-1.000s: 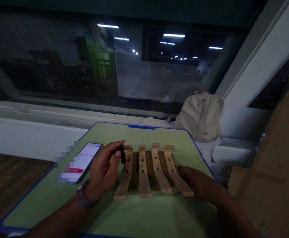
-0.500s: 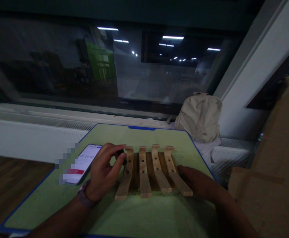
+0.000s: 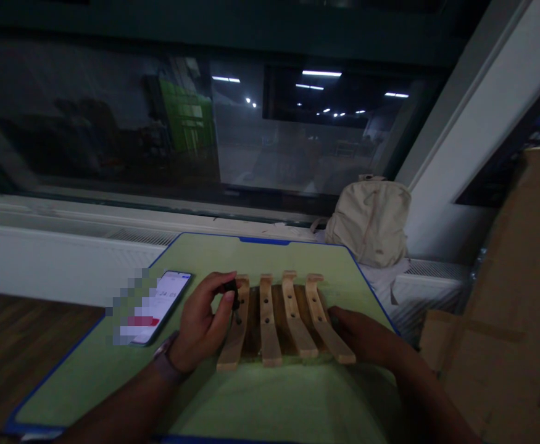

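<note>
Wood makes this rack (image 3: 282,320) stiff and, we judge, light enough to lift; it lies on the green table (image 3: 195,401) between our hands, best held by the edges of its dark board (image 3: 253,328). Our left hand (image 3: 205,320) pinches a black-handled screwdriver (image 3: 235,295) against the leftmost slat (image 3: 233,345); the slim handle could slip. Our right hand (image 3: 365,333) meets the board's right side, but we cannot tell whether it grips, as its fingertips are dim and partly hidden. We cannot make out the screwdriver's tip either.
</note>
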